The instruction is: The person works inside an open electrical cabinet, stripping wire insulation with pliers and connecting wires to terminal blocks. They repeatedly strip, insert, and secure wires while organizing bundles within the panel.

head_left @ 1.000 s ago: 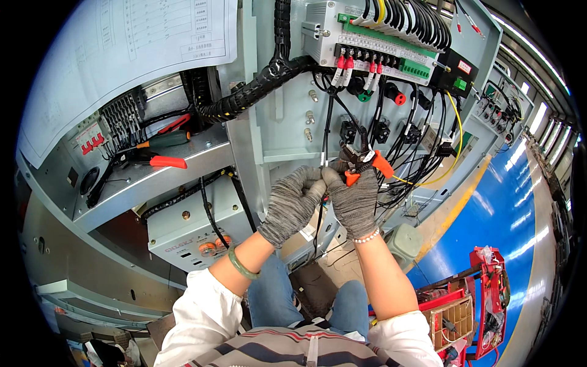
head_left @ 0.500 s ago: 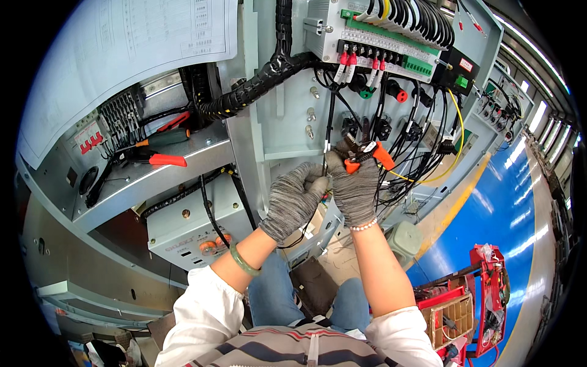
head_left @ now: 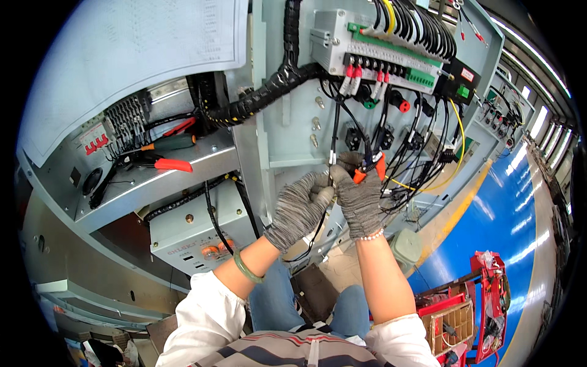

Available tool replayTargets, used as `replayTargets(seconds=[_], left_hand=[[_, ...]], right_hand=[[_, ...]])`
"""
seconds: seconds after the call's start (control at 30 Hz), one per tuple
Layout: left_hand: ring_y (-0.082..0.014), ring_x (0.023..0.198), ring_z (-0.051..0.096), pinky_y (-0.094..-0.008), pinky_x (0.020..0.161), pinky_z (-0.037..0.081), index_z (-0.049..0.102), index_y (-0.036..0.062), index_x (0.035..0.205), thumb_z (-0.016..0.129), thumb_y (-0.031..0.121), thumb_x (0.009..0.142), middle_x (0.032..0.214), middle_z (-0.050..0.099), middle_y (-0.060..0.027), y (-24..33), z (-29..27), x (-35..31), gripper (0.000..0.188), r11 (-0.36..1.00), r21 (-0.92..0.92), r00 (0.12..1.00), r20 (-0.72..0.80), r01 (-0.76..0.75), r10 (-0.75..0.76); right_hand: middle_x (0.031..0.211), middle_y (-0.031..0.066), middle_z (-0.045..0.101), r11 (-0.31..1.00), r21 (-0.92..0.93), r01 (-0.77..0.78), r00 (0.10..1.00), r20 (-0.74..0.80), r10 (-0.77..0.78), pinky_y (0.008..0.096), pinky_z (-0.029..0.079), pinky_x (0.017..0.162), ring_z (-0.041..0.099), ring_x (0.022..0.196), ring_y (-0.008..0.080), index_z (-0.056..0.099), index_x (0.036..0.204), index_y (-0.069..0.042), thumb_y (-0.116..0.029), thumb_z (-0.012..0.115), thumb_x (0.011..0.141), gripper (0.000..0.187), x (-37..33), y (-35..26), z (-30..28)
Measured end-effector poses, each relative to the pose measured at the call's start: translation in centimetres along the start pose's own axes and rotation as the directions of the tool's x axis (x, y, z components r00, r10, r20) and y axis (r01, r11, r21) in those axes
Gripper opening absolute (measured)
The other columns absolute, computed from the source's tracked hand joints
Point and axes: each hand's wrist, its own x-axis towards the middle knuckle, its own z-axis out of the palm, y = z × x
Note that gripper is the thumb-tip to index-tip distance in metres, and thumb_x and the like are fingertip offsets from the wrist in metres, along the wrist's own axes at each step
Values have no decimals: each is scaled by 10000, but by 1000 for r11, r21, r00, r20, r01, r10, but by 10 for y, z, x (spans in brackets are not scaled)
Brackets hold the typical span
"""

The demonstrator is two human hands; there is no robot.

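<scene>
Both hands wear grey knitted gloves and meet in front of the open cabinet panel. My left hand (head_left: 298,207) is closed, its thumb and fingertips pinching a thin black wire (head_left: 334,137) that hangs from the terminal module above. My right hand (head_left: 358,205) is closed beside it, around orange-handled pliers (head_left: 380,167); the exact kind is unclear, as fingers cover part of them. The right fingertips also touch the wire near the left fingertips. Below my left hand a dark wire end (head_left: 313,240) dangles. What lies between the fingertips is hidden.
A grey terminal module (head_left: 379,58) carries red-sleeved wires. A thick wrapped cable harness (head_left: 269,95) runs leftward. On the left metal shelf (head_left: 202,153) lie an orange-and-green screwdriver (head_left: 174,142) and a red-handled tool (head_left: 173,164). A paper diagram (head_left: 134,55) hangs upper left. A red cart (head_left: 489,287) stands right.
The pliers have turned downward and tucked further behind my right hand, so less of them shows. Both hands stay together at the wire; the whole view has shifted slightly.
</scene>
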Motion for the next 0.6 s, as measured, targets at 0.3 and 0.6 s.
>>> replayTargets(seconds=[0.3,0.6], left_hand=[[-286,819,606,-335,753,462,542,30,1074,540,242,849,903,612,-167,2,2,3,309,980,54,979,73,-192,188],[-324,809,578,-411,710,453,561,70,961,509,241,818,862,594,-152,3,-7,-4,229,927,328,974,-66,-182,215]], right_hand=[[789,29,541,989,-88,119,992,-27,-122,258,450,658,521,695,131,532,871,4,-11,589,698,183,3,-1,-12],[767,45,562,989,96,115,988,-115,-104,240,430,539,513,601,115,552,861,1,-20,643,746,148,8,21,5]])
